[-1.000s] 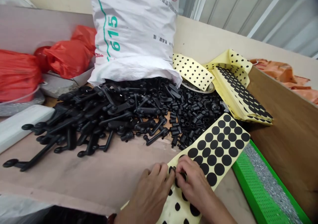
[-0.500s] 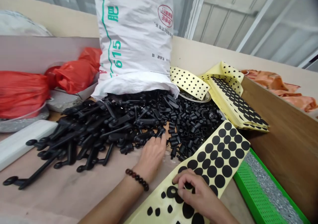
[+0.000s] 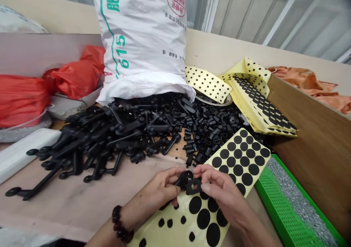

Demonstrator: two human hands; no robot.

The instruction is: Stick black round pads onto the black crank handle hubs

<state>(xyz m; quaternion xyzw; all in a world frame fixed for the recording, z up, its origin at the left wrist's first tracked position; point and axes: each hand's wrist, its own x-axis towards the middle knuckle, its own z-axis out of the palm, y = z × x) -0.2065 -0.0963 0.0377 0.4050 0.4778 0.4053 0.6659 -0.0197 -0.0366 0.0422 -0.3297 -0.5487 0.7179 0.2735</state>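
My left hand [image 3: 160,190], with a beaded bracelet on the wrist, is closed around a black plastic crank handle [image 3: 181,180], part of it hidden by the fingers. Between the fingertips of my right hand [image 3: 219,188] is a black ring-shaped sticker [image 3: 193,187] with a hole in its middle. The ring is held against or right in front of the crank's round end; which of the two I cannot tell. Under both hands lies a yellow sheet [image 3: 153,221] of round black stickers, with small black cut-out dots left on its bare lower part.
A pile of black crank handles [image 3: 90,141] and small black caps [image 3: 211,124] spreads from a white sack [image 3: 142,38]. On the right are a green basket [image 3: 276,203] of small metal parts and folded sticker sheets [image 3: 263,104]. Red bags [image 3: 76,77] and a white bar [image 3: 27,154] are left.
My left hand has come back from the pile with a crank handle. My right hand has lifted the ring sticker off the sheet, and the two hands have met above it.
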